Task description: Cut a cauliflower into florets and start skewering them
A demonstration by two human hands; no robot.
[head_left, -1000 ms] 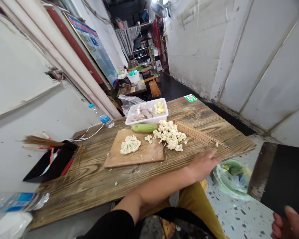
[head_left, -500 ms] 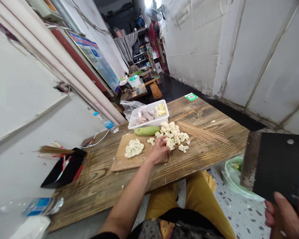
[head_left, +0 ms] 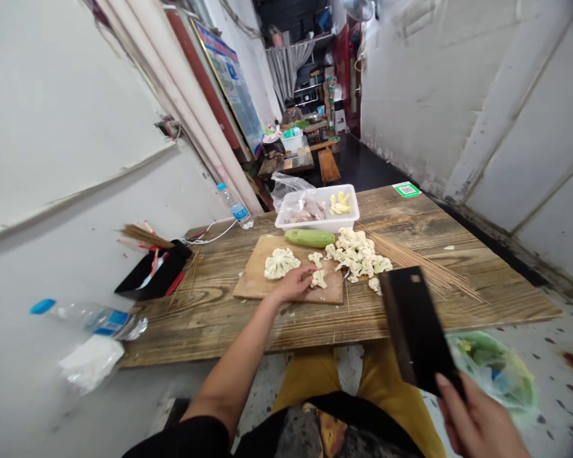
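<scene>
My left hand (head_left: 292, 284) rests on the wooden cutting board (head_left: 260, 282), its fingers curled on a small cauliflower floret (head_left: 319, 279). A larger cauliflower piece (head_left: 280, 262) lies just left of it. More florets (head_left: 358, 253) are heaped past the board's right edge, behind a green zucchini (head_left: 310, 238). My right hand (head_left: 477, 423) grips a black cleaver (head_left: 413, 327), held in the air over the table's near edge, blade tilted towards the board.
A white tub (head_left: 321, 208) of food sits behind the board on the wooden table (head_left: 458, 286). Bamboo skewers (head_left: 430, 267) lie at right. A black tray (head_left: 153, 278) and water bottles (head_left: 93, 319) are at left. A bin with a green bag (head_left: 494, 369) stands on the floor.
My left hand went from the table's right edge to the florets, then settled on the board. My right hand swung the cleaver leftwards and in over the table edge.
</scene>
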